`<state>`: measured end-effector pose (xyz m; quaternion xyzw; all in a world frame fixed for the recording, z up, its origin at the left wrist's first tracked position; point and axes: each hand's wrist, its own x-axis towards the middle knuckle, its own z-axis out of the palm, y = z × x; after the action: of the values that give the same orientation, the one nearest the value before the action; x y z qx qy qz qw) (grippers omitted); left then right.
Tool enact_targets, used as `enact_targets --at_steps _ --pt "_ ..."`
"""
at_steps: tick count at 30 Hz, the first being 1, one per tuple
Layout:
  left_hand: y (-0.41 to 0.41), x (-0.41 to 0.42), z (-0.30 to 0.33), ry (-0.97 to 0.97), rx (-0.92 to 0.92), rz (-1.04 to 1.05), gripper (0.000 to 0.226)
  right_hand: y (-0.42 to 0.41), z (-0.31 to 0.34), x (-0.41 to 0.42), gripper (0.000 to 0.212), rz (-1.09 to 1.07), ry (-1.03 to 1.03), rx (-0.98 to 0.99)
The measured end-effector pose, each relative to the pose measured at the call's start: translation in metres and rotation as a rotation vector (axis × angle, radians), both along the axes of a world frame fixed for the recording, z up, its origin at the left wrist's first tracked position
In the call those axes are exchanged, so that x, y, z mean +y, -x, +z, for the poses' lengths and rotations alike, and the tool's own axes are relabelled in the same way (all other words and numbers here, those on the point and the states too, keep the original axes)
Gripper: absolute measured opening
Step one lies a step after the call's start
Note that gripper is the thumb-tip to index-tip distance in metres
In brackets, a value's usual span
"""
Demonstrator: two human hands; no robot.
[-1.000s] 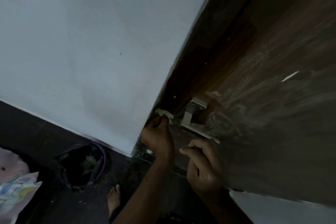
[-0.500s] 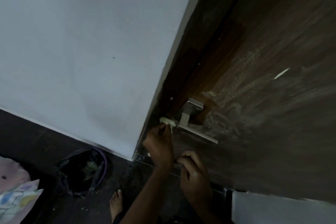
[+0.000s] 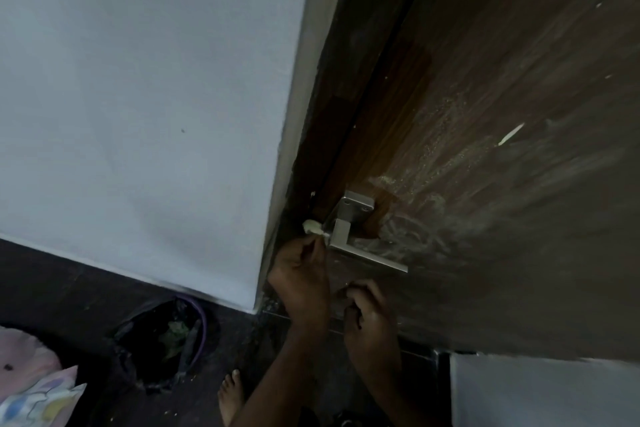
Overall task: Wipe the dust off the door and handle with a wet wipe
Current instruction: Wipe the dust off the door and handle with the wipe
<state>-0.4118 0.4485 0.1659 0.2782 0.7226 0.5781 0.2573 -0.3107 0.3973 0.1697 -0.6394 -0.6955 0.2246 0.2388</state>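
- Wet wipe, small crumpled off-white wad [image 3: 312,227], is sitting at the door edge just beside the neck of the brushed-metal square lever handle [image 3: 349,232]; left hand [image 3: 300,276] is pinching it from below with curled fingers.
- Right hand [image 3: 369,314] is hanging under the lever, fingers loosely curled, apparently holding nothing.
- Wipe is looking soft, light, damp; probably best pinched bunched so it is not slipping off smooth metal.
- Dark brown wood-grain door [image 3: 502,114] is showing pale dusty smears around the handle; handle is rigid, flat-sided.
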Motion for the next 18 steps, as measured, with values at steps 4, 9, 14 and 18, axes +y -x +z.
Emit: enact_targets --at_steps 4,9,14,18 --pt "-0.01 -0.004 -0.012 0.15 -0.109 -0.172 0.023 0.001 -0.002 0.001 0.028 -0.034 0.001 0.042" --pt "0.01 0.006 -0.019 0.193 -0.147 0.115 0.017 -0.005 0.0 0.002 0.034 -0.075 0.003 0.069" --pt "-0.004 0.021 0.006 0.057 -0.255 0.341 0.018 -0.007 -0.005 0.0 0.028 -0.039 0.016 0.066" --pt "-0.003 0.024 -0.007 0.125 -0.427 0.345 0.023 -0.008 -0.01 0.002 0.028 -0.013 0.03 0.077"
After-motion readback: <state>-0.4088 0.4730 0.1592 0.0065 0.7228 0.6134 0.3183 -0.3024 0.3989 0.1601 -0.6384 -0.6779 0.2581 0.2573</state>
